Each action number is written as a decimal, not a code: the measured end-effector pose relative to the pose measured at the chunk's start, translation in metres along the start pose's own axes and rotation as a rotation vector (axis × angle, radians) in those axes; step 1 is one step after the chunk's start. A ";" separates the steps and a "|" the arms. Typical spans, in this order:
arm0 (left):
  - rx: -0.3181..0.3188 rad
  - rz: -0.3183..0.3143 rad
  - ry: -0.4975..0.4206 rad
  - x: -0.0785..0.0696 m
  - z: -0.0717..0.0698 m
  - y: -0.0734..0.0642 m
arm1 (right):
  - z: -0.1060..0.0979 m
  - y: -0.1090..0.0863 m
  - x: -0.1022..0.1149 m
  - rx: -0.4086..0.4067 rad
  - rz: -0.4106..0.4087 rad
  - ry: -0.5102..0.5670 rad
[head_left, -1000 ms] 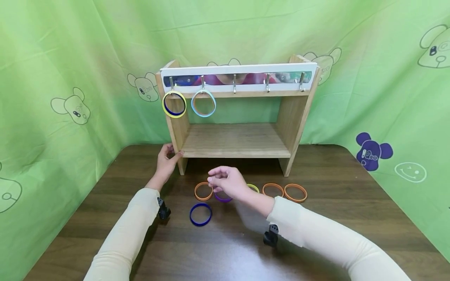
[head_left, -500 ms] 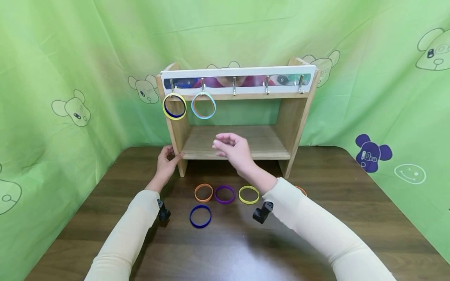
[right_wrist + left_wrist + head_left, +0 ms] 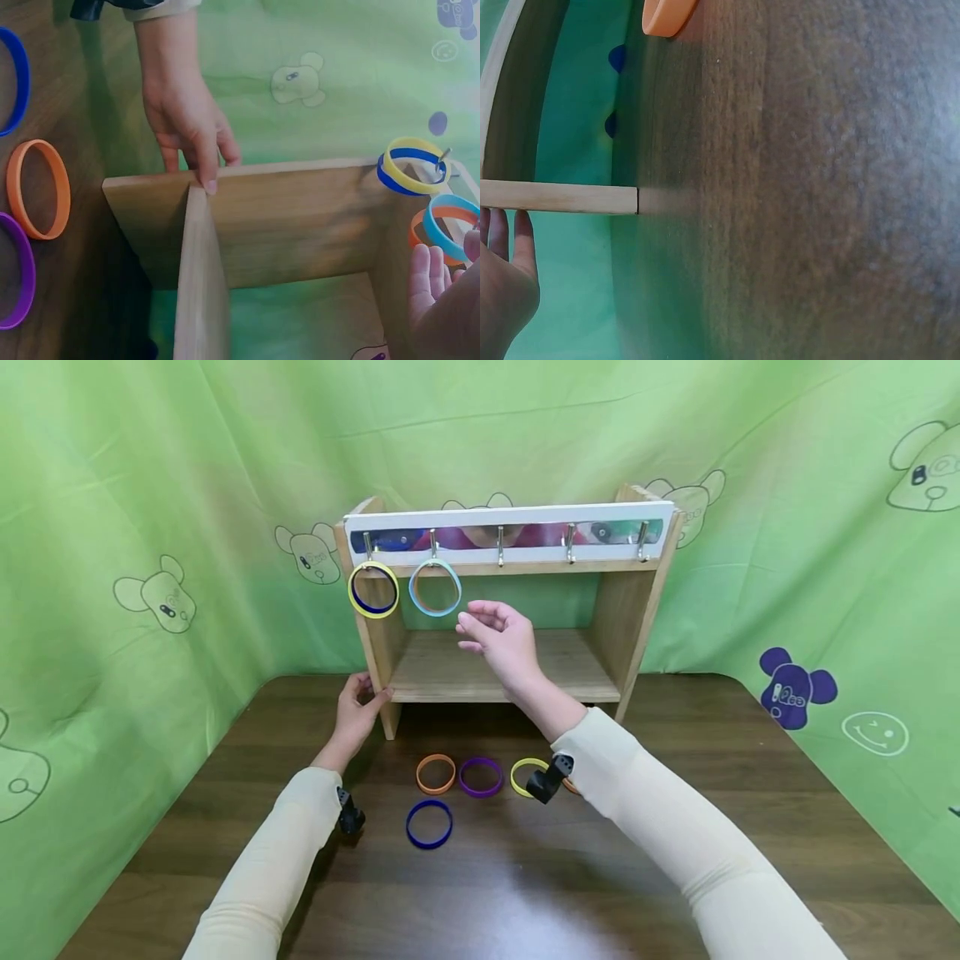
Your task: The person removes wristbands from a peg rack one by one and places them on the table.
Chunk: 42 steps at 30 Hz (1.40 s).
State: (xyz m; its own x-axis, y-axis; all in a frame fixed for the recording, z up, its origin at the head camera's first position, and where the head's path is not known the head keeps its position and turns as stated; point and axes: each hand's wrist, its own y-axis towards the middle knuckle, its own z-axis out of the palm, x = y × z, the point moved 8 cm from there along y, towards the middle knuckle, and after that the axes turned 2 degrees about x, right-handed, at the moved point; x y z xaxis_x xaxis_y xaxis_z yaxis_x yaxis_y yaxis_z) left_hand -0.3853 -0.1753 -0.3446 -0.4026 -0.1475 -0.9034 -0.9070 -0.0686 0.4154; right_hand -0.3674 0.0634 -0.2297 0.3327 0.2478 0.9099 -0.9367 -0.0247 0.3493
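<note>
My left hand (image 3: 354, 718) grips the left side panel of a small wooden shelf (image 3: 495, 668), its thumb over the front edge and its fingers on the outer face. In front of the shelf my right hand (image 3: 504, 639) is raised, fingers loosely bent and thumb apart, with nothing visible between them. Just beyond its fingertips, a light blue wristband (image 3: 411, 589) hangs on the second hook with an orange wristband (image 3: 415, 229) behind it. On the first hook hang a yellow wristband (image 3: 409, 180) and a dark blue wristband (image 3: 391, 177).
Three bare hooks (image 3: 500, 545) line the rail to the right. On the table lie an orange wristband (image 3: 436, 791), a purple wristband (image 3: 482, 792), a yellow wristband (image 3: 517, 785) and a blue wristband (image 3: 429, 845). My right sleeve partly covers another orange wristband (image 3: 571, 786).
My right hand has risen from above the wristbands on the table to just below the hook rail. My left hand stays on the shelf's side, and the hanging wristbands have not moved.
</note>
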 end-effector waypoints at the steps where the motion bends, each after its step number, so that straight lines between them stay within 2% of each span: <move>1: 0.000 -0.001 0.000 0.000 0.000 0.000 | 0.001 0.001 0.000 -0.006 -0.001 0.005; 9: 0.020 -0.010 -0.005 0.000 0.002 0.000 | 0.005 0.009 0.006 -0.042 0.000 0.031; 24: 0.019 -0.029 0.010 0.003 0.001 0.001 | 0.011 0.014 0.005 -0.064 0.031 0.013; 42: 0.000 -0.010 -0.003 0.000 0.001 -0.001 | 0.014 0.008 0.008 -0.035 0.087 0.104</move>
State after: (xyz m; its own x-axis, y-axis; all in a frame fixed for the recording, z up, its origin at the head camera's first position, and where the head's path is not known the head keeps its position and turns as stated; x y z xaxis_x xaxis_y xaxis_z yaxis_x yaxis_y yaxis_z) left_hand -0.3850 -0.1747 -0.3451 -0.3937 -0.1441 -0.9079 -0.9110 -0.0704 0.4063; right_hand -0.3710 0.0521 -0.2162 0.2386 0.3455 0.9076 -0.9654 -0.0170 0.2603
